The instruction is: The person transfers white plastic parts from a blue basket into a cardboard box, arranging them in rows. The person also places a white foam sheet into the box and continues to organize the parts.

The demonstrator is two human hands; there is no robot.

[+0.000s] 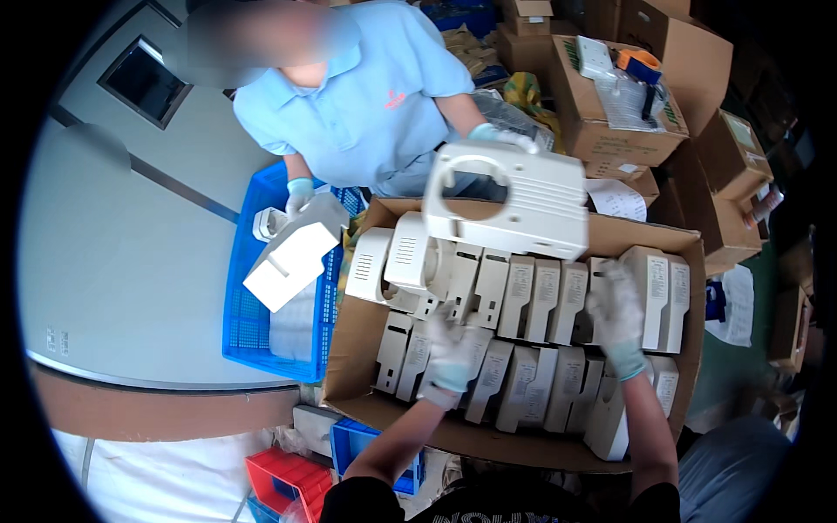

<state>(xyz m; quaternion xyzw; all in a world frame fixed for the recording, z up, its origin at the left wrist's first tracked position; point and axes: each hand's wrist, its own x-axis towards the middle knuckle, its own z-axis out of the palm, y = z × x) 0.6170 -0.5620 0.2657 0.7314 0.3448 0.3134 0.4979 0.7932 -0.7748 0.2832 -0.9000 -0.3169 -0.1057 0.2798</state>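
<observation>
White plastic housings (545, 296) in cardboard box (695, 301), below gloved left hand (450, 349) and right hand (615, 314); cannot tell finger spread or hold; possible scuffing from tight packing.

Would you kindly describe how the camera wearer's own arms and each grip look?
The left grip and right grip wear whitish gloves with pale teal cuffs; a white band edges the left one. Short black sleeves leave the forearms bare.

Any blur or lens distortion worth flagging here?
In the head view, the flat pale grey panel bows along its lower edge; also in the head view, the white-gloved left hand and right hand look smeared, off-white plastic housings nearby sharper.
</observation>
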